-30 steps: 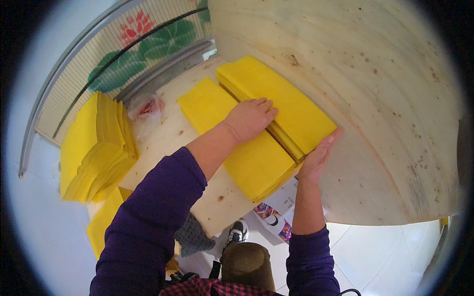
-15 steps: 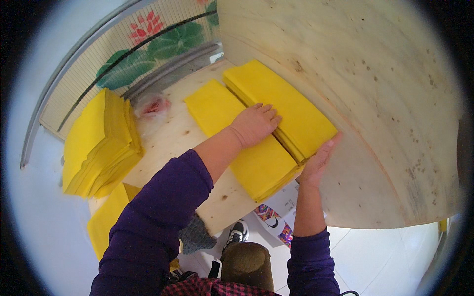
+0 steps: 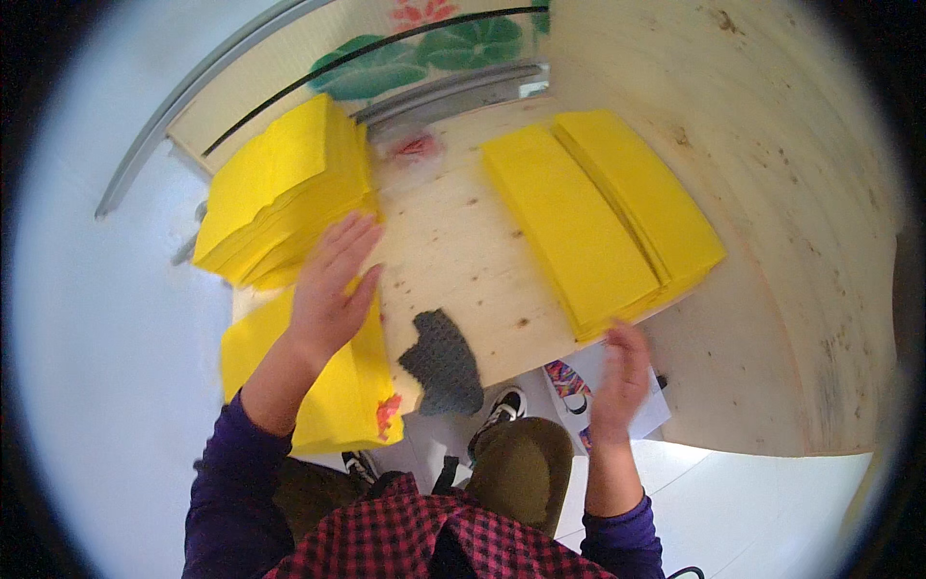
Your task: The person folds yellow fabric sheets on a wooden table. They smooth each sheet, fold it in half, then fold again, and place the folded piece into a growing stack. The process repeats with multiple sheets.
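Note:
Two folded stacks of yellow felt-like cloth lie side by side at the right of the wooden tabletop, the left stack (image 3: 579,227) and the right stack (image 3: 646,193). My right hand (image 3: 620,381) is just off their near end, slightly blurred, with fingers extended and nothing in it. At the left, my left hand (image 3: 333,289) is held flat with fingers stretched, over a near yellow pile (image 3: 256,352) bearing a red mark. Its fingertips overlap the lower edge of a taller yellow pile (image 3: 275,159); whether they touch it I cannot tell.
A dark grey textured cloth (image 3: 444,362) hangs at the near edge of the tabletop (image 3: 444,246). A clear bag with red contents (image 3: 415,147) lies at the back. A tall wooden panel (image 3: 772,212) borders the right side. Below stands a white printed box (image 3: 651,396).
Both hands have come off the two yellow stacks at the right. My left hand has moved left to the other piles, and my right hand has drawn back toward me. The view has shifted left.

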`<state>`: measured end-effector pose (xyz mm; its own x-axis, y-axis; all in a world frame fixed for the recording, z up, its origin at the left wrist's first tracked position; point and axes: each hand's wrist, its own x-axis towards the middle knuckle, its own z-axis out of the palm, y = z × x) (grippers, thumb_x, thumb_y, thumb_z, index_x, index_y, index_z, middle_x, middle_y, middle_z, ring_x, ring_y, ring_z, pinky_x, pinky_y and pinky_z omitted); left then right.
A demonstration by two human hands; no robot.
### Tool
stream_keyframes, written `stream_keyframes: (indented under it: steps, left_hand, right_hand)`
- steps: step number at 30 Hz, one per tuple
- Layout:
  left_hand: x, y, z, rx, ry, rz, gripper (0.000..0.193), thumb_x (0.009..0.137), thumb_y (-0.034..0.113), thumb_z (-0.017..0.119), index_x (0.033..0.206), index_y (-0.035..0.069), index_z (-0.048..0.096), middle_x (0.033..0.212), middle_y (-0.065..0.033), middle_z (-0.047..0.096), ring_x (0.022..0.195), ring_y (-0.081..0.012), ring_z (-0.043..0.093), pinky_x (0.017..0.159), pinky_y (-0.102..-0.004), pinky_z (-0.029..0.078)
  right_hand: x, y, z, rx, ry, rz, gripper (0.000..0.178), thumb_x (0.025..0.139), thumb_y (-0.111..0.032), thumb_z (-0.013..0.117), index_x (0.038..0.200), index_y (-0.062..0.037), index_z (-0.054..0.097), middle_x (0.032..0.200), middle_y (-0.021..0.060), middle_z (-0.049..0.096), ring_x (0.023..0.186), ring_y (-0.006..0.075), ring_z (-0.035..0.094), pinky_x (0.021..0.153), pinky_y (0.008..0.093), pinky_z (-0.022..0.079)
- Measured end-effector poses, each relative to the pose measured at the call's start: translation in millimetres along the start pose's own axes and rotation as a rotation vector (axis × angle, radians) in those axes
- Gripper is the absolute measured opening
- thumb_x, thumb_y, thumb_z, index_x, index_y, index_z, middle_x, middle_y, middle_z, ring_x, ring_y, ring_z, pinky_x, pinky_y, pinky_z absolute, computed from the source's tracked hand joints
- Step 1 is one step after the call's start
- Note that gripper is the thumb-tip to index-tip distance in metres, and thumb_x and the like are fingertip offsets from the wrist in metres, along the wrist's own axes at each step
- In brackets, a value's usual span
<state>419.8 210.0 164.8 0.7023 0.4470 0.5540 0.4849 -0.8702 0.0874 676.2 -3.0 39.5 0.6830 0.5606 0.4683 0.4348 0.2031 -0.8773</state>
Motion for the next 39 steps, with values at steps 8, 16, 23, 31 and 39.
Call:
stream_keyframes:
  steps: [8,16,23,31,39]
  left_hand:
    - [-189.1,-2.6,-110.6,0.153,0.134,-0.507,0.044,0.081,-0.002,0.063,0.124,0.004,0.058,0.129,-0.0159,0.058,0.125,-0.0332,0.051,0.105,-0.0413,0.039]
    - [-295.9,6.4,-157.3,0.201,0.25,-0.758,0.039,0.084,0.0,0.06,0.123,0.004,0.059,0.129,-0.0153,0.058,0.125,-0.0325,0.05,0.105,-0.0404,0.039]
    - [-348.1,4.9,-177.8,0.213,0.262,-0.851,0.037,0.086,0.001,0.059,0.123,0.004,0.059,0.128,-0.0154,0.058,0.124,-0.0318,0.052,0.104,-0.0405,0.039]
    - [-395.5,-19.7,-175.2,0.083,0.378,-0.891,0.025,0.088,0.004,0.058,0.113,0.004,0.063,0.116,-0.0162,0.063,0.11,-0.0317,0.059,0.095,-0.0374,0.045]
    - [-407.9,-84.6,-144.4,-0.198,0.365,-1.02,0.028,0.097,0.016,0.053,0.119,0.0,0.058,0.117,-0.0188,0.06,0.111,-0.0315,0.057,0.094,-0.0362,0.044]
  right_hand:
    - [-33.3,-29.8,126.8,-0.669,-0.994,0.038,0.07,0.081,-0.025,0.071,0.139,-0.0064,0.037,0.123,0.0185,0.049,0.105,0.0361,0.058,0.088,0.0439,0.05]
    - [-40.9,8.6,157.7,-0.7,-0.906,-0.064,0.03,0.094,-0.029,0.052,0.111,-0.0051,0.055,0.108,0.0234,0.059,0.098,0.0408,0.059,0.083,0.0506,0.048]
    - [0.5,0.9,153.1,-0.933,-0.811,0.073,0.045,0.097,-0.044,0.044,0.106,-0.0039,0.063,0.111,0.0228,0.061,0.105,0.0385,0.057,0.087,0.0493,0.046]
    - [-33.4,-61.9,165.3,-0.44,-0.749,-0.195,0.037,0.097,-0.031,0.052,0.116,-0.0002,0.059,0.121,0.02,0.057,0.114,0.0366,0.052,0.096,0.045,0.042]
    - [-91.9,-104.5,212.6,-0.129,-0.737,-0.058,0.041,0.097,-0.026,0.053,0.129,-0.0002,0.052,0.137,0.0205,0.048,0.127,0.0353,0.045,0.106,0.0422,0.035]
